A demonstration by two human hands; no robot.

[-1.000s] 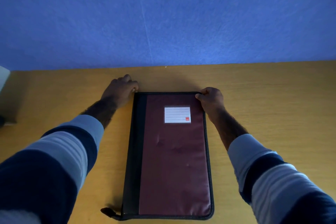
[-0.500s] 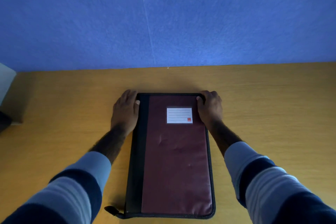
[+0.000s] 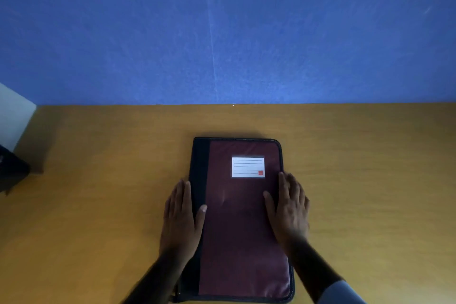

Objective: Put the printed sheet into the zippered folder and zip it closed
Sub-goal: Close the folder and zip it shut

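The zippered folder [image 3: 240, 224] lies flat and closed on the wooden table, maroon with a black spine on the left and a white label [image 3: 248, 167] near its far end. My left hand [image 3: 181, 217] rests flat along the folder's left edge, thumb on the black spine. My right hand [image 3: 290, 210] lies flat on the right edge, thumb on the maroon cover. Neither hand grips anything. The printed sheet is not visible.
The wooden table [image 3: 98, 205] runs up to a blue wall [image 3: 222, 32]. At the far left edge sit a dark object [image 3: 11, 175] and a pale panel [image 3: 13, 116].
Both hands have slid from the folder's far corners back toward me along its side edges, flattening as they went. The folder stays put.
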